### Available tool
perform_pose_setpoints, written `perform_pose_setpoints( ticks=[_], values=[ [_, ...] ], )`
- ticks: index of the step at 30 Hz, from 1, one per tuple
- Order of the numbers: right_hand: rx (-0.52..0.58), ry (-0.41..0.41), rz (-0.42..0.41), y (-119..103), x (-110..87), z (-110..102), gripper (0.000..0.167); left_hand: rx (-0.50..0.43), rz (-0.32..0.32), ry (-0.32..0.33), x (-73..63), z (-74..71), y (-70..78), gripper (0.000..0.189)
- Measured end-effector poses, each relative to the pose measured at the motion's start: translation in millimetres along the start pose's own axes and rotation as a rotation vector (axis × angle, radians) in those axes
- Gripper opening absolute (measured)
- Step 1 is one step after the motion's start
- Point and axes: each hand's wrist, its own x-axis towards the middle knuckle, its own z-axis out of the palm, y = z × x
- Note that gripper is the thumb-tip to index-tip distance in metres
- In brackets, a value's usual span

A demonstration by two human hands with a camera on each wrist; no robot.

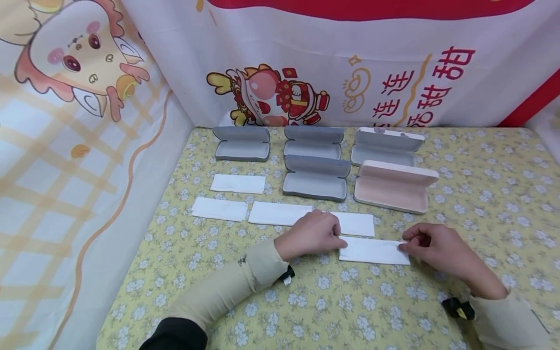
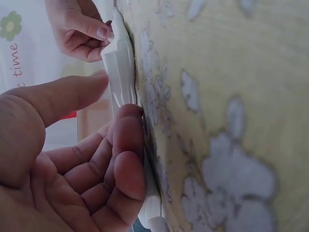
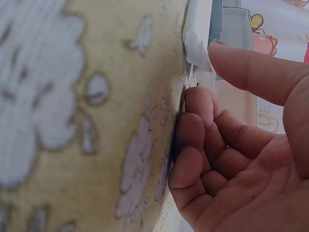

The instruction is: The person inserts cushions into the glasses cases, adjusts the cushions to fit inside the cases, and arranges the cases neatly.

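Note:
A folded white cloth (image 1: 372, 251) lies crosswise on the table in front of me. My left hand (image 1: 312, 236) holds its left end between thumb and curled fingers. At the right end, my right hand (image 1: 442, 250) holds the edge with the thumb over the cloth. The left wrist view shows the near end of the cloth (image 2: 120, 72) wrinkled beside the index fingertip, and the right hand (image 2: 82, 31) at the far end. In the right wrist view the cloth's ruffled end (image 3: 197, 48) sits by the right thumb, with the other fingers curled low near the table.
Other folded white cloths (image 1: 280, 213) lie left of and behind the held one, in rows. Behind them stand several opened glasses cases: grey cases (image 1: 315, 184) and a pink-lined case (image 1: 391, 192). The flowered tablecloth (image 1: 323, 311) covers the table; a printed curtain (image 1: 350, 73) hangs behind.

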Motion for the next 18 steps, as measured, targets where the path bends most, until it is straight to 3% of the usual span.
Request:
perform_pose_setpoints(
  ticks=[11,18],
  values=[
    [-0.029,-0.005,-0.031,-4.1,1.5,-1.7,0.017,0.038,-0.021,-0.006,3.5,1.4,2.8,0.048],
    [-0.048,-0.017,-0.040,-4.0,2.4,-1.0,0.013,0.066,-0.045,-0.054,3.4,2.5,7.0,0.039]
  ],
)
